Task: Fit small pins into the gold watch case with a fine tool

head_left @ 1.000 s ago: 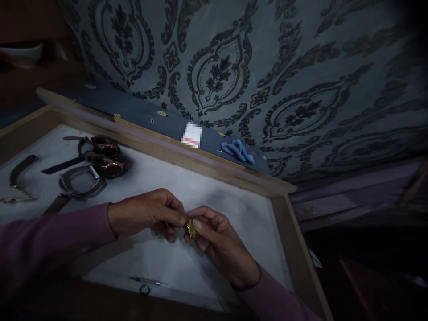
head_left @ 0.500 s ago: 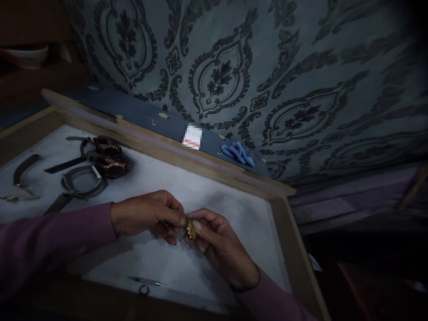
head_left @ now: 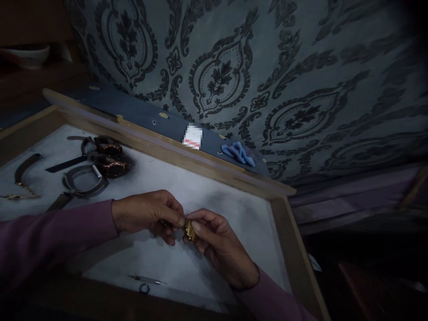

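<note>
A small, shiny gold watch case (head_left: 190,231) is held above the white work surface (head_left: 140,254). My right hand (head_left: 224,247) grips it from the right, thumb on top and fingers beneath and behind. From the left, my left hand (head_left: 152,214) pinches at its edge with thumb and forefinger. The left hand's other fingers are curled, and a small dark, glinting bit shows among them, too dim to name. Below the hands lie a slim spring bar tool (head_left: 147,280) and a small dark open ring (head_left: 144,289).
Several watches (head_left: 112,165) with dark straps lie at the left of the wooden-rimmed tray. Farther left are a strap piece (head_left: 25,168) and a thin gold chain (head_left: 22,196). Beyond the back rim (head_left: 167,140) sit a white packet (head_left: 192,137) and a blue cloth (head_left: 238,154).
The gold watch case has turned slightly in my fingers, with its surface catching the light differently. Both hands stay in nearly the same place.
</note>
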Action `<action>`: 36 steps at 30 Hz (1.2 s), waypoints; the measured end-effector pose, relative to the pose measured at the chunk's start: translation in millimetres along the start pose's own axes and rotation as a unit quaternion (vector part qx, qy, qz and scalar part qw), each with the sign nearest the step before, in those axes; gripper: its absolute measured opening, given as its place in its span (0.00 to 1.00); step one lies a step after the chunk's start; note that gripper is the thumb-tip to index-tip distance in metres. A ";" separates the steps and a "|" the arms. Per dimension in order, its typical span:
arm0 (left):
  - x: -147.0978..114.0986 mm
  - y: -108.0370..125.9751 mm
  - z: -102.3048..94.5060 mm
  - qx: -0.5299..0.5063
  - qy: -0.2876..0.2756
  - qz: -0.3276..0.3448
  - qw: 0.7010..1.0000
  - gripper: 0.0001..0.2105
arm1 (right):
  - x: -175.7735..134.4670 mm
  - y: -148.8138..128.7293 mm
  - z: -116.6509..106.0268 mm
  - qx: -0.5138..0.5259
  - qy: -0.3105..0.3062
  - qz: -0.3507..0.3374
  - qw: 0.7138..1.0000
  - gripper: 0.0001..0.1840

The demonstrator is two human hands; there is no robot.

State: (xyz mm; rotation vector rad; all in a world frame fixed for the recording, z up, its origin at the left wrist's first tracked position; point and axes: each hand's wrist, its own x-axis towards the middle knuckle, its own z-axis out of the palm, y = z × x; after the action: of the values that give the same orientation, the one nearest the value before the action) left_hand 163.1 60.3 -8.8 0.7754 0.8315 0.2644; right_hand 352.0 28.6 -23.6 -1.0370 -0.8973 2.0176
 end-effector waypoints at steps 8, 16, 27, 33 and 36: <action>0.2 0.0 -0.2 -0.009 -0.010 0.009 1.000 0.08 | -0.4 -1.6 1.8 0.002 -0.009 -0.005 1.000 0.09; -0.9 -0.9 -0.5 -0.023 -0.023 0.016 0.999 0.09 | -1.2 -3.7 2.9 0.021 -0.009 0.003 1.000 0.10; 0.4 -1.2 -0.8 -0.022 -0.017 0.015 1.000 0.09 | -1.4 -2.3 0.4 0.012 -0.005 -0.002 1.000 0.10; 0.0 -1.6 -1.7 -0.017 -0.016 0.015 1.000 0.10 | -1.0 -2.8 1.0 0.008 -0.007 -0.002 1.000 0.09; -0.8 -1.6 -1.5 -0.014 -0.017 0.012 1.000 0.10 | -1.4 -2.8 1.3 0.007 -0.014 -0.004 1.000 0.09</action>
State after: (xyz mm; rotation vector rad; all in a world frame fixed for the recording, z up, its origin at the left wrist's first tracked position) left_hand 161.3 59.6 -10.2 0.7626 0.7853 0.2820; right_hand 352.3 28.6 -20.2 -0.9978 -0.8982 2.0343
